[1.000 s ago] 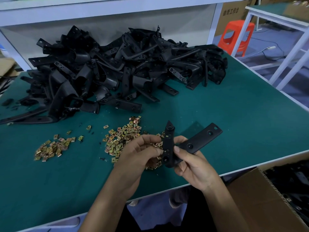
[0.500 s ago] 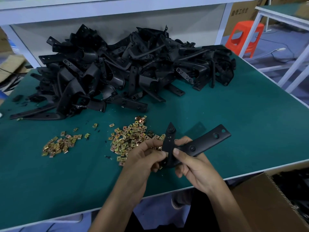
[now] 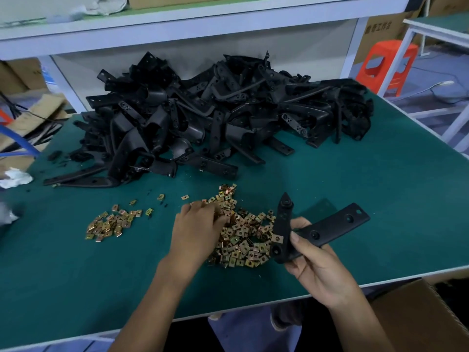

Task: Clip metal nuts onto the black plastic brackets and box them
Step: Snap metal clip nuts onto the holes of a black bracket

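Note:
My right hand grips a black plastic bracket by its bend, just above the table's front edge. One brass nut sits clipped on the bracket's upright arm. My left hand rests on the big heap of brass clip nuts, its fingers curled into the heap; I cannot tell whether they pinch a nut. A smaller scatter of nuts lies to the left.
A large pile of black brackets fills the back of the green table. An open cardboard box stands below the front right edge. White shelf posts and an orange stool stand behind.
My left hand left the bracket and moved left onto the nut heap. A nut now sits on the bracket's upright arm. The right hand still holds the bracket.

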